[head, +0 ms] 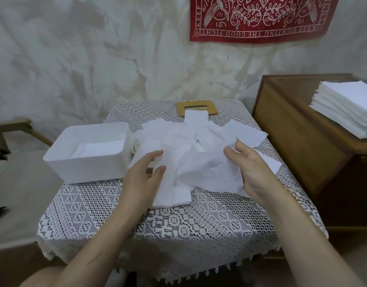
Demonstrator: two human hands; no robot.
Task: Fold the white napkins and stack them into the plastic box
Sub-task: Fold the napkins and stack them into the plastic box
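Lace cloth covers the worktop before a crumpled pale wall. Loose napkins lie heaped mid-worktop, just right of the box, which holds folded ones. Left hand rests on the heap, fingers fairly straight and relaxed. Right hand pinches a crumpled napkin between thumb and fingers. A stack of napkins sits on the cabinet at right.

The left forearm and the right forearm, 2 bare arms, stretch up from the lower edge and lean toward each other. The left hand is palm down, fingers nearly straight and loose, thumb apart. The right hand is turned on its side, with thumb and curled fingers pinching a crumpled napkin.
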